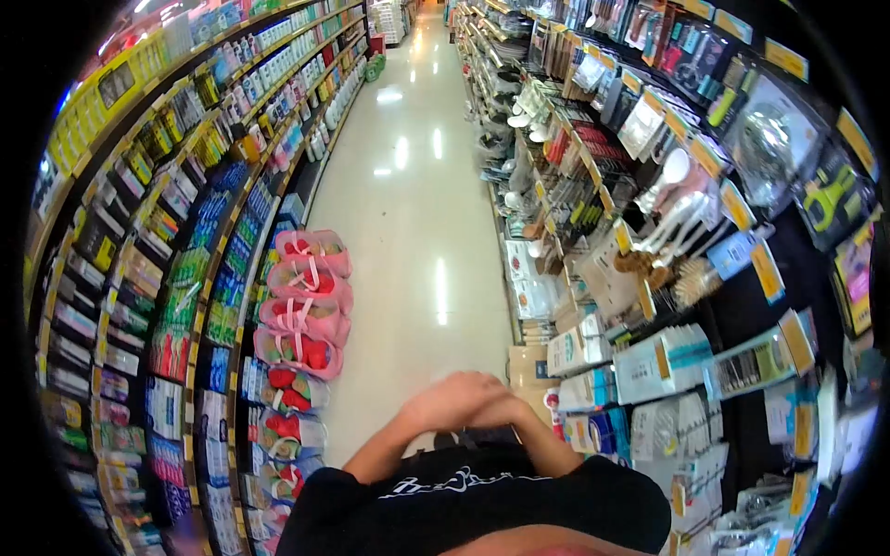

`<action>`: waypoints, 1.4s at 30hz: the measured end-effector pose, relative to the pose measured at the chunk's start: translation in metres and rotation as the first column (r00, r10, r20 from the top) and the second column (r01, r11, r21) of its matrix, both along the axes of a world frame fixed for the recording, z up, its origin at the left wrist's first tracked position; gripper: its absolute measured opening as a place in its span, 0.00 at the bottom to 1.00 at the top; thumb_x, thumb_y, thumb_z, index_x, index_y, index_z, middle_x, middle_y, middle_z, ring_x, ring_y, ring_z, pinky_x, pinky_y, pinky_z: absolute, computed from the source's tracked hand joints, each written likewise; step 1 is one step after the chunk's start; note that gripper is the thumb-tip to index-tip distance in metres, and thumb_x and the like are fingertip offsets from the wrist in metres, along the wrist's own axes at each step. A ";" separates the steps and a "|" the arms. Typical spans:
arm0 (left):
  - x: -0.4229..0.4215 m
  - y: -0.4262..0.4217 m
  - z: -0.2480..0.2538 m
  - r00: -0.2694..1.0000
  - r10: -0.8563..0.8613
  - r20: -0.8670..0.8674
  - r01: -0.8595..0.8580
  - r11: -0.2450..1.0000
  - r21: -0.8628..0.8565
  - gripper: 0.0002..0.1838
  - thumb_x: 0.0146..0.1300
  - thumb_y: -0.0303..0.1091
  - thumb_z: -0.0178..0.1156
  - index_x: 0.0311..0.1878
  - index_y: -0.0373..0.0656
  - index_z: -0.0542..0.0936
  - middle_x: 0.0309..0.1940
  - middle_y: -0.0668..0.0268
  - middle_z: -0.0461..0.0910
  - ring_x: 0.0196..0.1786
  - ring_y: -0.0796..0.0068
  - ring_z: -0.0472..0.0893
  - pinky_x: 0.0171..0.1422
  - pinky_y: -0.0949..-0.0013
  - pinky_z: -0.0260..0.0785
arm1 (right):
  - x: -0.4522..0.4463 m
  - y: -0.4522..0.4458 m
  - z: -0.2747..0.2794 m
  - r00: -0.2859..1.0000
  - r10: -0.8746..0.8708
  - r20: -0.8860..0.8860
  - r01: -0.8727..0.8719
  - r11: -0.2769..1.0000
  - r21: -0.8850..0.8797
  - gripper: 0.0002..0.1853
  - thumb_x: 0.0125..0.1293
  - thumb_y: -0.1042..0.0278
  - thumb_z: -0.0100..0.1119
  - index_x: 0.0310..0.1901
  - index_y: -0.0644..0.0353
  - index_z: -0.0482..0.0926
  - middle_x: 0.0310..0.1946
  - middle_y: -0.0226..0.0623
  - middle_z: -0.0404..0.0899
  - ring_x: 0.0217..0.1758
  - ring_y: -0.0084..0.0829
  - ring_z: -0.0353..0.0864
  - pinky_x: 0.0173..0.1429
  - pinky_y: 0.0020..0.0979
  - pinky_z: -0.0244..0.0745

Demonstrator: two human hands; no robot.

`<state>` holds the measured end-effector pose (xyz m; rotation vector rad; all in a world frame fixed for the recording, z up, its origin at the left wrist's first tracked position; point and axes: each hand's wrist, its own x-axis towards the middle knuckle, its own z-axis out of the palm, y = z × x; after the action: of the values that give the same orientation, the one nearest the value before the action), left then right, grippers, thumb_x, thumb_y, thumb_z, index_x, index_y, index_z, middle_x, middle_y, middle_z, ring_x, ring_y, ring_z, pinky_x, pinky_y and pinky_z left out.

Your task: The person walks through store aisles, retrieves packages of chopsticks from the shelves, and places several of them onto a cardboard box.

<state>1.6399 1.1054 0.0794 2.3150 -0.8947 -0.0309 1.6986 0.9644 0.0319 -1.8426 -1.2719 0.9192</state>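
My left hand and my right hand are brought together in front of my black T-shirt, which has white lettering. The left hand lies over the right one, with its fingers bent around it. Both look closed, though they are slightly blurred. Most of the right fingers are hidden, and I cannot make out anything held between the palms. Neither hand touches the shelves. Closest on the right side is a brown cardboard box on the lowest level.
Shop shelves line both sides of a shiny tiled floor. Along the left base sit several pink bags with red items inside. Toothpaste boxes fill the left shelves. Kitchen brushes, white ladles and packaged utensils project from the right.
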 end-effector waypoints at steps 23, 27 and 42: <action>0.519 0.201 0.008 0.924 0.055 -0.380 -0.032 0.997 0.067 0.48 0.49 0.28 0.69 0.75 0.39 0.58 0.61 0.50 0.73 0.62 0.51 0.75 0.64 0.57 0.68 | 0.526 0.198 0.006 0.923 0.302 -0.239 -0.370 0.865 -0.339 0.40 0.50 0.31 0.71 0.44 0.69 0.84 0.41 0.48 0.85 0.45 0.41 0.83 0.53 0.35 0.76; 0.575 0.248 -0.023 0.692 -0.208 -0.691 -0.030 0.948 -0.315 0.52 0.44 0.32 0.71 0.76 0.40 0.59 0.68 0.51 0.69 0.69 0.62 0.69 0.73 0.64 0.59 | 0.569 0.247 0.036 0.885 0.424 -0.194 -0.463 0.753 -0.467 0.41 0.51 0.26 0.64 0.38 0.69 0.86 0.36 0.52 0.85 0.44 0.45 0.83 0.52 0.37 0.76; 0.918 0.436 -0.051 0.737 -0.373 -0.563 -0.054 0.798 -0.600 0.50 0.41 0.35 0.73 0.73 0.44 0.65 0.67 0.59 0.69 0.69 0.66 0.69 0.74 0.62 0.59 | 0.884 0.427 0.066 0.928 0.212 0.307 -0.036 0.871 -0.491 0.29 0.58 0.40 0.63 0.35 0.66 0.86 0.35 0.49 0.86 0.43 0.47 0.85 0.52 0.43 0.78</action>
<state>2.5584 1.5414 0.0288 1.4493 -0.6083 -0.5530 2.5829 1.3916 0.0984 -2.4228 -1.4911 1.0802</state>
